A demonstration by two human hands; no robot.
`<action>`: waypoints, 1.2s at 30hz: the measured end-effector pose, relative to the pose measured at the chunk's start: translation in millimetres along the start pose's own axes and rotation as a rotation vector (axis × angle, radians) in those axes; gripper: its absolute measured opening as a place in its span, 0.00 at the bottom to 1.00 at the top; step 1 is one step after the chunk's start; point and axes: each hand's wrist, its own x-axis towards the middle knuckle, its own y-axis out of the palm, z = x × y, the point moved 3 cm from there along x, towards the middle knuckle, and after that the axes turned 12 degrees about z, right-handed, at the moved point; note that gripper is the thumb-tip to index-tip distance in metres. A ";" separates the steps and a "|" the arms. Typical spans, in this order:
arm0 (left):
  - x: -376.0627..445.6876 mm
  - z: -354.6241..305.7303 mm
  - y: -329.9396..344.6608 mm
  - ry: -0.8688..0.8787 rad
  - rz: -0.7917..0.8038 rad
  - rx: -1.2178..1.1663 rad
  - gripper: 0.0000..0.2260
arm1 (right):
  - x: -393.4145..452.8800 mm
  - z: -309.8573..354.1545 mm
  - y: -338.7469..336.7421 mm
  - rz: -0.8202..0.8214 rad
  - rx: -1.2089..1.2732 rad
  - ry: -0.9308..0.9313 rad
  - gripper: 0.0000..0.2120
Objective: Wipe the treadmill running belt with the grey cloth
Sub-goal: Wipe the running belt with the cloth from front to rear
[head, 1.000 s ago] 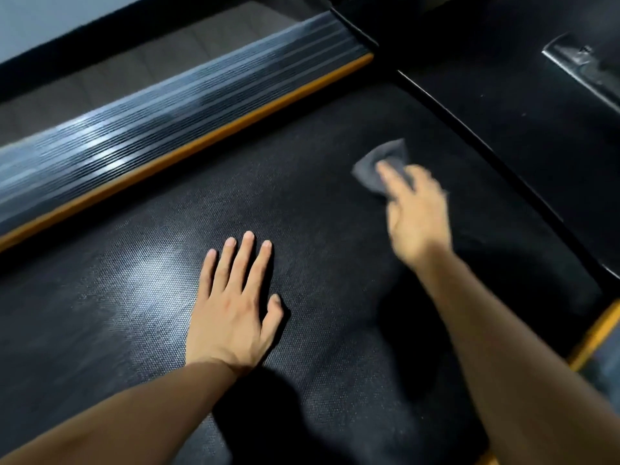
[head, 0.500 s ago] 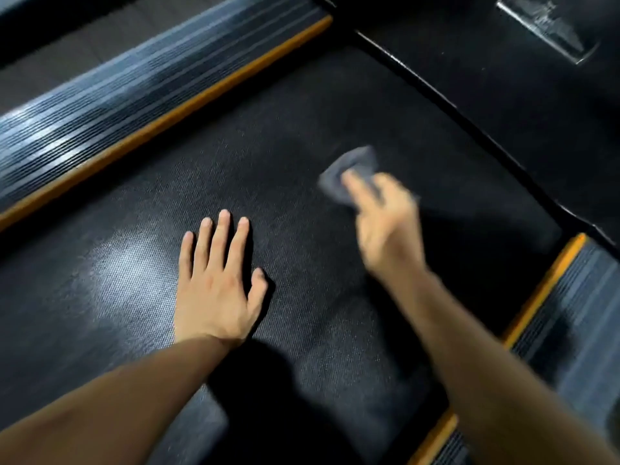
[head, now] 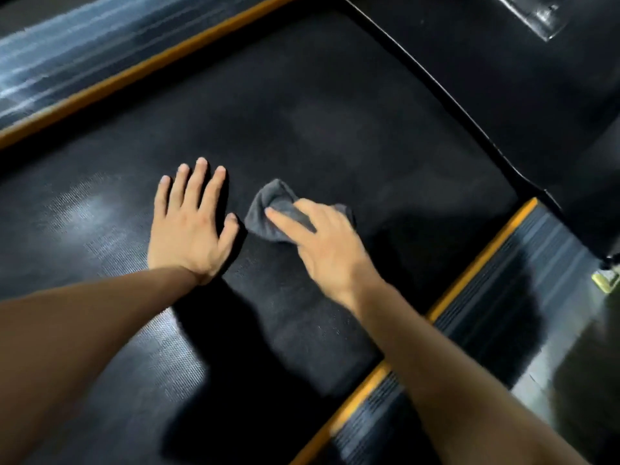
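Note:
The black textured running belt [head: 318, 122] fills the middle of the head view. A crumpled grey cloth [head: 271, 209] lies on it near the centre, and my right hand [head: 322, 243] presses down on the cloth with its fingers over it. My left hand [head: 191, 223] lies flat on the belt just left of the cloth, fingers spread, holding nothing. The cloth's right part is hidden under my right hand.
Ribbed side rails with orange edging run along the belt at the upper left [head: 100, 55] and lower right [head: 486, 297]. The black motor cover [head: 503, 78] rises at the upper right behind a raised black lip. Dark floor lies beyond the right rail.
My right hand has dragged the cloth toward me and leftward across the belt, ending beside my left hand. The left hand stays planted; the view has shifted.

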 end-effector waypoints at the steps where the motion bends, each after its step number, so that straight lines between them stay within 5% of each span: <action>1: 0.2 -0.6 -0.3 -0.001 -0.002 -0.006 0.32 | -0.5 -24.6 -8.8 -0.019 -0.099 -0.007 0.16; 3: 0.6 -1.5 0.0 0.002 -0.012 -0.013 0.31 | -4.0 -91.2 -30.1 -0.080 -0.221 0.171 0.17; 6: 1.1 0.8 4.2 -0.005 -0.012 -0.003 0.31 | -22.2 -162.6 -50.0 -0.125 -0.072 0.427 0.25; 17: 4.1 4.9 8.8 -0.006 -0.021 0.028 0.33 | -22.2 -172.5 -41.3 -0.134 -0.052 0.464 0.25; 24: -14.5 -12.0 12.2 -0.094 -0.123 0.003 0.32 | -68.8 -20.2 -8.3 0.005 -0.010 0.082 0.28; 27: -49.0 -26.0 19.4 -0.104 -0.095 -0.058 0.33 | -81.0 -12.8 -9.8 0.107 0.006 -0.033 0.30; 33: -114.8 -36.9 37.6 -0.038 -0.081 0.005 0.32 | -76.8 -161.6 -54.5 0.078 -0.287 0.463 0.29; 36: -109.4 -37.4 35.9 -0.064 -0.077 -0.014 0.32 | -72.4 -165.1 -54.4 0.121 -0.307 0.537 0.29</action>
